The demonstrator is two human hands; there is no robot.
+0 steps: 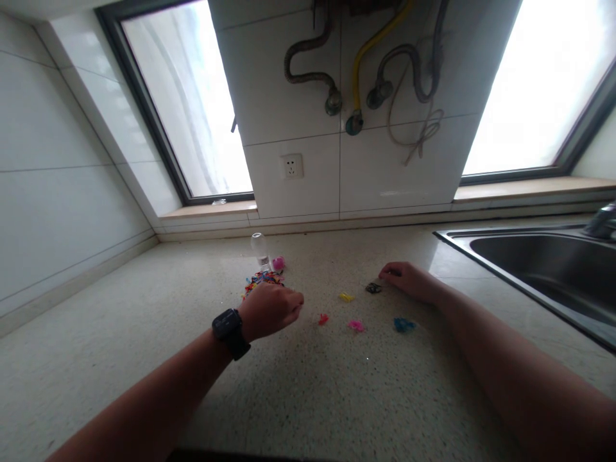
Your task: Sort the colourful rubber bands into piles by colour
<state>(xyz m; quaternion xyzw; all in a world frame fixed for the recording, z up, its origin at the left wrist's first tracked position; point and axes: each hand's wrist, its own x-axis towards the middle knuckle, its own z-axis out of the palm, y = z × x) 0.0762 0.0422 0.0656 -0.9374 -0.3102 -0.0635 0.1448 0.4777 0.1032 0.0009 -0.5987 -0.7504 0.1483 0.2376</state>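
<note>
My left hand [272, 309], with a black watch on its wrist, is closed with its fingers curled in. Anything inside it is hidden. Partly behind it lies a mixed heap of small coloured elastic bands [262, 278]. My right hand [407, 279] pinches thumb and finger together just beside a small pile of black bands [373, 288]; what it holds is too small to make out. Separate little piles lie between and below the hands: yellow bands [345, 296], red bands [323, 319], pink bands [356, 326] and blue bands [403, 325].
Behind the mixed heap stand a clear plastic bottle [260, 251] and a round pink object [278, 263]. A steel sink [462, 239] is set into the speckled counter [308, 398] at the right. Hoses, valves and a socket [291, 167] are on the tiled wall.
</note>
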